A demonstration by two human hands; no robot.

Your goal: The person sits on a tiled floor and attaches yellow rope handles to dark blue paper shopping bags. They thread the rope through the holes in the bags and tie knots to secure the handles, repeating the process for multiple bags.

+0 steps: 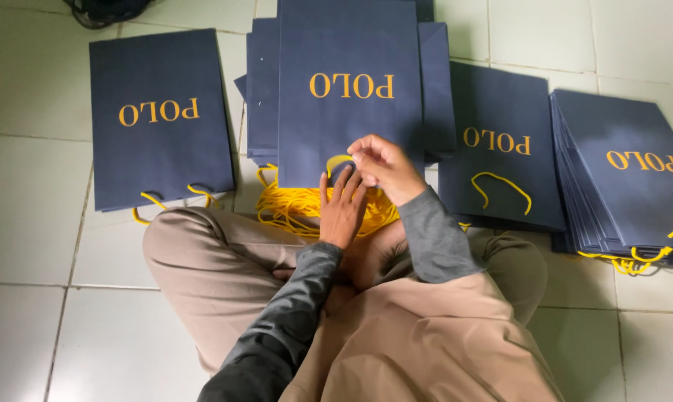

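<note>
On floor tiles (24, 208), navy bag (347, 89) lengthwise away, yellow cord (338, 160) end pinched by right hand (385, 167)

Flat navy paper bags with gold lettering are spread on the tiled floor: a single bag (160, 119) at left and a centre stack (349, 89). Another bag (504, 145) and a thick pile (626, 175) are laid at right.

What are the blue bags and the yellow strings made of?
The dark blue bags look like matte paper or thin card: they lie flat, stack with crisp straight edges and barely shine. The yellow strings seem to be soft twisted or braided cord, since they pile in loose curls; the fibre is too small to tell. The right hand pinches one loop while the left hand rests on the bag's edge.
</note>
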